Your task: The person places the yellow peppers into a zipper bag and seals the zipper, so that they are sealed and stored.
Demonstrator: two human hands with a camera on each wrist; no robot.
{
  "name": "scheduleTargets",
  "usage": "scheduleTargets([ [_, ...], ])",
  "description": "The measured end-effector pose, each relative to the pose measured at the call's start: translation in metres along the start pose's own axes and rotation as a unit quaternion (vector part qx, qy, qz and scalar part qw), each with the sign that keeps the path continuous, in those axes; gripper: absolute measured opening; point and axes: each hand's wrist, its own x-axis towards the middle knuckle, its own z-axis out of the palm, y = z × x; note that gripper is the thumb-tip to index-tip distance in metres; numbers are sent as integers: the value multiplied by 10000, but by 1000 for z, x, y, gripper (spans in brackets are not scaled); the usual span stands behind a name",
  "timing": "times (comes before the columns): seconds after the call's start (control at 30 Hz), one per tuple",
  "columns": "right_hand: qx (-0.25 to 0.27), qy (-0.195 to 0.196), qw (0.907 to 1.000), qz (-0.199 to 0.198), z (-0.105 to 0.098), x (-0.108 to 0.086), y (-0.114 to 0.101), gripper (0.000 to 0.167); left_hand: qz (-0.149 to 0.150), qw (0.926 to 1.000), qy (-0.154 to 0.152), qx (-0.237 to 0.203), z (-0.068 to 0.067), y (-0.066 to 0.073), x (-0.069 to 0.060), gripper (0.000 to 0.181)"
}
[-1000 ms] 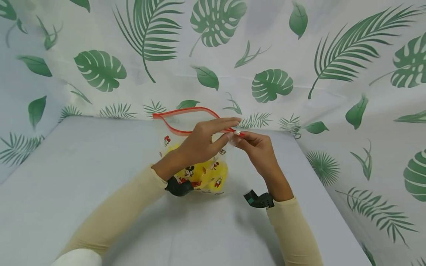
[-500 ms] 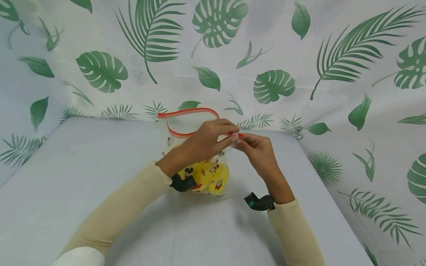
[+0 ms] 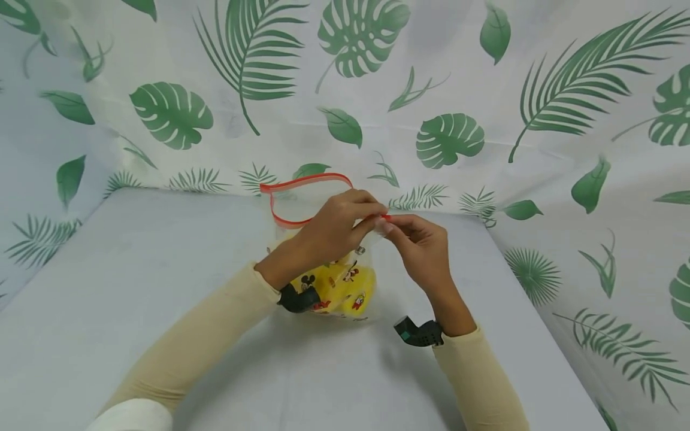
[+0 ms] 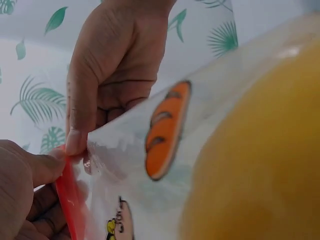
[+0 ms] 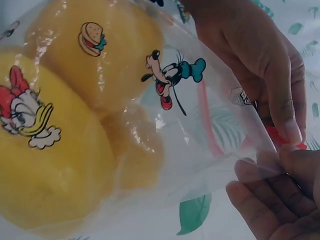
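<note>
A clear zip bag (image 3: 353, 293) printed with cartoon figures stands on the table, with rounded yellow things (image 5: 45, 165) inside. Its red zip strip (image 3: 312, 178) gapes in a loop on the left and runs together at the right corner. There my left hand (image 3: 336, 221) pinches the strip between thumb and fingers. My right hand (image 3: 426, 254) pinches the same corner from the right, fingertips against the left hand's. In the left wrist view, both thumbs press on the red strip (image 4: 70, 195). The fingertips cover the very end of the zip.
A pale grey cloth covers the table (image 3: 135, 269). Behind and to the right hangs a white curtain (image 3: 388, 131) printed with green leaves. Dark wrist cameras (image 3: 417, 331) sit on both wrists, the left one close against the bag.
The left fingers, held out straighter a second ago, have bent down onto the strip. A white piece at the zip's right end, visible earlier, is now covered. The open loop looks shorter.
</note>
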Motion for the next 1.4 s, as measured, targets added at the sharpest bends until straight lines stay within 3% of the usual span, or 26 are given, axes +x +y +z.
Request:
scheduleTargets([
  [0.17,144,-37,9997,-208,1,1,0,13,-4,9999,-31,126,-4,4,2,13],
  [0.3,170,-3,9997,-191,0,2,-1,11,-185,9994,-178,253,-8,7,4,13],
  [0.67,375,28,9988,302,-3,5,0,10,-353,9966,-578,471,-30,-3,-1,15],
  [0.97,757,59,9949,663,-4,5,3,12,-845,9906,-1047,257,-46,-9,-5,20],
  [1.2,673,78,9944,816,-6,4,6,11,-1022,9886,-1097,145,-55,-18,-13,18],
  [1.4,713,135,9931,919,-10,5,10,13,-957,9905,-985,7,-61,-26,-22,16],
])
